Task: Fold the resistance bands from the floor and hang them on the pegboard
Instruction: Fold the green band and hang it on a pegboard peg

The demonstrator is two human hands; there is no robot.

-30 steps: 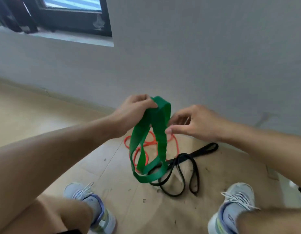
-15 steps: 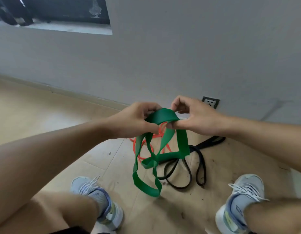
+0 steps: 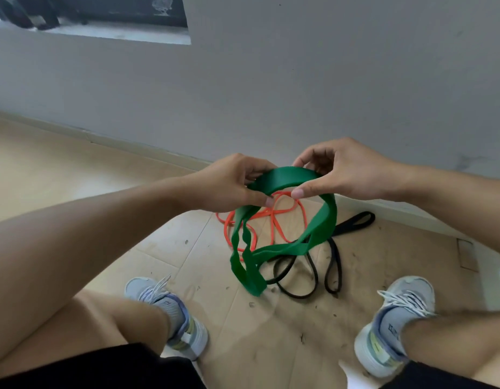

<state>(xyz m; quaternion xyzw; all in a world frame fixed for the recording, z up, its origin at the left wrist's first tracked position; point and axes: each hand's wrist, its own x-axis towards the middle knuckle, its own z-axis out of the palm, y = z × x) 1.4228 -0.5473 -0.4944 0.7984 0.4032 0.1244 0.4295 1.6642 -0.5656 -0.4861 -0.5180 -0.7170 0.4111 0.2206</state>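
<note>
Floor (image 3: 271,346) dusty; left hand (image 3: 229,183), right hand (image 3: 347,172) fingers pinch green band (image 3: 321,228), mid-fold. Next: gather loops evenly.

We hold one band (image 3: 321,228) between both hands (image 3: 293,181) above two bands (image 3: 305,265) on floor (image 3: 74,175), wall (image 3: 271,94) behind, shoes (image 3: 173,313) nearer us.

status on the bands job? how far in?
Done: nothing hung; no pegboard in view. In hand: left hand and right hand grip the green band, loops dangling, mid-fold. Left: orange band and black band lie on the floor.
</note>
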